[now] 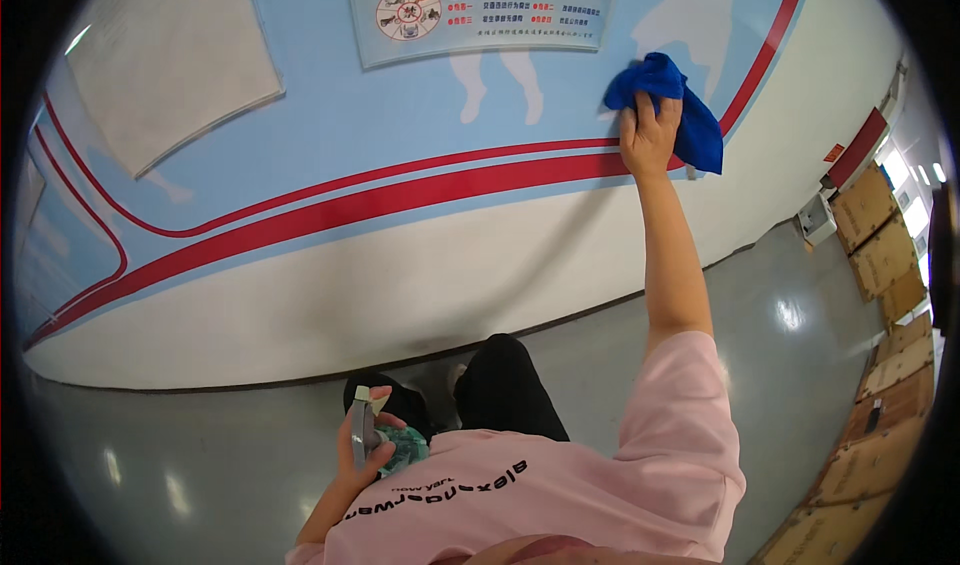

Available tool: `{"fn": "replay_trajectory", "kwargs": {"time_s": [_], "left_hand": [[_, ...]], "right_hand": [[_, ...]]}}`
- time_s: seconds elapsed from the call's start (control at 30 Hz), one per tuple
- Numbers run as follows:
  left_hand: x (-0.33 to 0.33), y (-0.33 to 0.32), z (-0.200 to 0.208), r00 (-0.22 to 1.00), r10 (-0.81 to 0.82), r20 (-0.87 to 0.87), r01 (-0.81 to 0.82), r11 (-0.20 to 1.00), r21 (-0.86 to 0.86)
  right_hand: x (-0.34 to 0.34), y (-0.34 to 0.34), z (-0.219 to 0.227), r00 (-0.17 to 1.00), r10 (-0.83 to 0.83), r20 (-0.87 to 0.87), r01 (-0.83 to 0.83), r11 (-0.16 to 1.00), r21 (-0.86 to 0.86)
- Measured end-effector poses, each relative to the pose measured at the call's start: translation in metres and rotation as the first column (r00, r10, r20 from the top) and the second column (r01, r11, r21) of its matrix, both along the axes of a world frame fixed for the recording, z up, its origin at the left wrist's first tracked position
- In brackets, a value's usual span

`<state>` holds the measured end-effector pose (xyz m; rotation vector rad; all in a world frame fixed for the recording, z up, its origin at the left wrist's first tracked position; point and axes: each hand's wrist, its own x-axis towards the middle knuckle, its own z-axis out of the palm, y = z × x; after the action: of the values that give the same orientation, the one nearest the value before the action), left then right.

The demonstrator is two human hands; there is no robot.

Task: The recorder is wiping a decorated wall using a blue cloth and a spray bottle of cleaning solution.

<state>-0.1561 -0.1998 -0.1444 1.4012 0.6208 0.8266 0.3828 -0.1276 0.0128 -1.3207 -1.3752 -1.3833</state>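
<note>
My right hand point(650, 135) reaches up to the wall and presses a blue cloth point(700, 130) against the lower right corner of a light blue wall board point(420, 115) with red borders. The cloth is bunched over the fingers, and one end hangs down to the right. Low by my waist, my left hand point(362, 450) is closed around a spray bottle point(403, 449). Its trigger head is grey and pale, and its body is a see-through green, partly hidden by the hand and my shirt.
A printed panel point(490, 35) and a blank pale sheet point(170, 60) are fixed on the board. White wall point(400, 275) runs below it to the grey floor point(790, 335). Stacked wooden crates point(865, 210) line the right side, near a small white box point(816, 219) by the wall.
</note>
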Motion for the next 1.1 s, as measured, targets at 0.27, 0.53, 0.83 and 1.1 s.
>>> {"fn": "replay_trajectory", "kwargs": {"time_s": [0.27,0.53,0.83,1.1], "left_hand": [[0.007,-0.002,-0.007,0.997,-0.042,0.062,0.044,0.999,-0.027],[0.006,-0.010,-0.007,0.999,-0.021,0.032,0.022,1.000,-0.017],[0.015,-0.021,-0.009,0.991,0.060,0.122,-0.053,0.997,-0.057],[0.016,-0.027,-0.025,0.975,0.163,0.152,-0.151,0.984,-0.092]], "right_hand": [[-0.046,0.022,-0.039,0.962,-0.070,-0.264,0.078,0.997,0.019],[-0.129,0.041,-0.063,0.969,0.125,-0.212,-0.151,0.983,-0.107],[-0.210,0.076,0.001,0.928,0.351,0.124,-0.311,0.915,-0.257],[-0.313,0.146,0.015,0.785,0.588,0.194,-0.497,0.785,-0.371]]}}
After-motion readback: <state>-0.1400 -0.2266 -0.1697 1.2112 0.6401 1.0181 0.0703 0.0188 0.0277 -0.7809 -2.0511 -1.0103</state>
